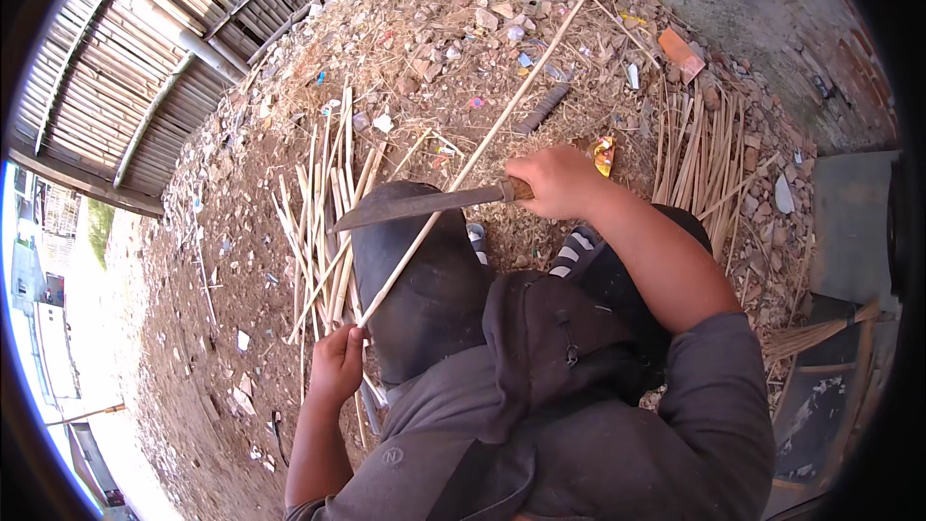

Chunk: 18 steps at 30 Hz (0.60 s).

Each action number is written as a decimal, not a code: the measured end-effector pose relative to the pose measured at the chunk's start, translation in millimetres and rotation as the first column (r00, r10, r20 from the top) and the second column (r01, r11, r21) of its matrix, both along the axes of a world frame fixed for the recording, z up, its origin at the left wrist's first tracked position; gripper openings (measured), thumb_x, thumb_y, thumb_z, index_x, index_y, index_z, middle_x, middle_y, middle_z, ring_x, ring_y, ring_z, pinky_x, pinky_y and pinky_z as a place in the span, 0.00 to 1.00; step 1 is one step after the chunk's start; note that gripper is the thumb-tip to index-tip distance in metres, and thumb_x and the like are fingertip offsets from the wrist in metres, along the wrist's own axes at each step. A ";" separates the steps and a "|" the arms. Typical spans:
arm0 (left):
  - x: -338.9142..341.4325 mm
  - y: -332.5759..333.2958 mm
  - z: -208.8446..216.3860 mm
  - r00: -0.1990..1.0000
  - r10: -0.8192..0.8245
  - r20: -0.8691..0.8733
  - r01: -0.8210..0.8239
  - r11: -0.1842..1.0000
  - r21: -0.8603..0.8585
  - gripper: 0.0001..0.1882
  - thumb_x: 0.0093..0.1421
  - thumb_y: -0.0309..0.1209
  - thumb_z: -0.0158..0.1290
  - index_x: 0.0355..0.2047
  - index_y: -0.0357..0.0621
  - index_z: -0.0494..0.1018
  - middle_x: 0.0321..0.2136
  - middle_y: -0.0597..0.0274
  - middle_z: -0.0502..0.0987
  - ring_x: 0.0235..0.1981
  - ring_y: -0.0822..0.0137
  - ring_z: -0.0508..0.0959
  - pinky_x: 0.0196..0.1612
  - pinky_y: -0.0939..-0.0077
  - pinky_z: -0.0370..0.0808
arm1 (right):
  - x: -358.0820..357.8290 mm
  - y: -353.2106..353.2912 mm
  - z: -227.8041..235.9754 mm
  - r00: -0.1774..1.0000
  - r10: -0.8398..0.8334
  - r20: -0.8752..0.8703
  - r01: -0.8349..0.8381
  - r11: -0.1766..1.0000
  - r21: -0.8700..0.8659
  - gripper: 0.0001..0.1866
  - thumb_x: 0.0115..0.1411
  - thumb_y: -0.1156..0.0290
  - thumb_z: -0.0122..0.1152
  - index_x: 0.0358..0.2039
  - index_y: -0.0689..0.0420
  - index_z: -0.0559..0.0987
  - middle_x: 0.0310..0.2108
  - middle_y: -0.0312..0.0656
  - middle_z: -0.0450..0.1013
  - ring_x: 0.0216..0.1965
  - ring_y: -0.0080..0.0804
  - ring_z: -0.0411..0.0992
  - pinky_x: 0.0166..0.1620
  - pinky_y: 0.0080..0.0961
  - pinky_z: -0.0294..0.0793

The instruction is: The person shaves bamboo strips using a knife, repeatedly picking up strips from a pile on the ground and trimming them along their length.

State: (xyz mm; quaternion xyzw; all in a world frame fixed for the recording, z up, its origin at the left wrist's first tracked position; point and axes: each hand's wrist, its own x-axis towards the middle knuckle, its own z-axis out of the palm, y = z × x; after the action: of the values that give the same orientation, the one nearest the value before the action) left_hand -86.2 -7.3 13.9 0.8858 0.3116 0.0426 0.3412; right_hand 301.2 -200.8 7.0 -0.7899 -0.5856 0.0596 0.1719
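My left hand (336, 363) is closed round the near end of a long, pale cane stick (521, 92). The stick slants over my left knee and up to the far right. In my right hand (559, 183) is the wooden handle of a large knife (415, 207), its broad dark blade pointing left. The blade lies across the stick above my left knee; whether it touches the stick I cannot tell. Beside my left leg lies a loose pile of cut cane pieces (333, 193). Thin split strips (690, 159) are heaped beyond my right knee.
A dark ridged rod (544, 108) and an orange brick piece (681, 55) lie on ground strewn with rubble and litter. A cane fence (125, 68) stands at the far left, a wall (772, 10) at the far right. A grey panel (851, 222) is to my right.
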 end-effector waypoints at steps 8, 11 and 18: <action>1.3 5.7 -7.7 0.994 -0.022 -0.109 0.033 0.994 0.108 0.21 0.72 0.38 0.39 0.29 0.38 0.75 0.22 0.45 0.77 0.28 0.41 0.79 0.32 0.53 0.74 | 37.2 -3.1 -16.8 0.924 -0.262 -0.277 0.282 0.959 0.035 0.17 0.53 0.59 0.69 0.35 0.59 0.78 0.27 0.49 0.76 0.30 0.46 0.77 0.36 0.40 0.74; -1.1 3.3 -6.1 0.996 -0.011 -0.086 0.029 0.978 0.208 0.19 0.71 0.38 0.41 0.29 0.39 0.72 0.21 0.41 0.75 0.27 0.37 0.76 0.30 0.45 0.70 | 13.8 1.7 -7.6 0.984 -0.145 -0.103 0.138 0.987 -0.079 0.17 0.52 0.60 0.69 0.36 0.57 0.79 0.27 0.49 0.77 0.31 0.46 0.77 0.36 0.40 0.74; 1.6 3.0 -21.8 0.989 0.012 -0.144 0.042 0.930 0.366 0.15 0.70 0.40 0.42 0.32 0.43 0.69 0.23 0.41 0.75 0.26 0.35 0.75 0.29 0.42 0.70 | 39.0 -5.6 -5.4 0.930 -0.226 -0.289 0.194 0.972 -0.136 0.12 0.53 0.61 0.65 0.34 0.54 0.79 0.32 0.49 0.78 0.37 0.50 0.77 0.40 0.44 0.75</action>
State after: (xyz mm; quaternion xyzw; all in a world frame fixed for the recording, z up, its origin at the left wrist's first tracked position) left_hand -84.6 -4.3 -7.9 0.9372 0.3150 0.0334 0.1463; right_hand 340.2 -206.4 1.6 -0.8374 -0.4606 0.1917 0.2232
